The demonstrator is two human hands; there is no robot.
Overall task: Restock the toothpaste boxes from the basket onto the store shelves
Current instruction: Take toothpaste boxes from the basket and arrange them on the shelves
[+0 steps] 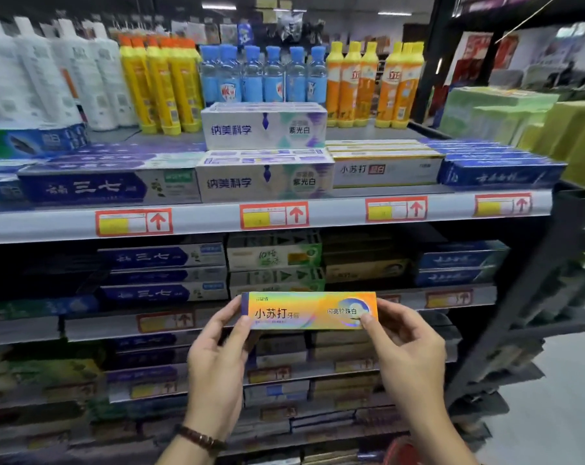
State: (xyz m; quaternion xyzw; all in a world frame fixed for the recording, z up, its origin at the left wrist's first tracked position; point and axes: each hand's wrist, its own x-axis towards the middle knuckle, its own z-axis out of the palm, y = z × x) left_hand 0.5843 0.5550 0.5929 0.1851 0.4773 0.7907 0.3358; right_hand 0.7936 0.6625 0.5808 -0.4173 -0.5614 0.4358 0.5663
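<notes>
My left hand [217, 357] pinches left end of orange toothpaste box [304, 310], thumb on front. My right hand [408, 350] pinches right end. Box level, lettering facing me, held in air before shelf rail [448, 298]. Straight above box: green-white toothpaste boxes [274, 256], higher still white-purple toothpaste stack [264, 156]. Beaded bracelet [200, 437] on left wrist, below box.

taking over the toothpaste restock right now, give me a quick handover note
Left hand: grips the left end of the orange-yellow iridescent cardboard toothpaste box.
Right hand: pinches its right end.
The box is held level in front of the second shelf, not yet shelved.
Done: the shelves carry many boxes; which came from the basket cannot be told.
Left: shelve this box, likely by the cream boxes with similar lettering on the top shelf. The red rim below may be the basket; its contents are hidden.
</notes>
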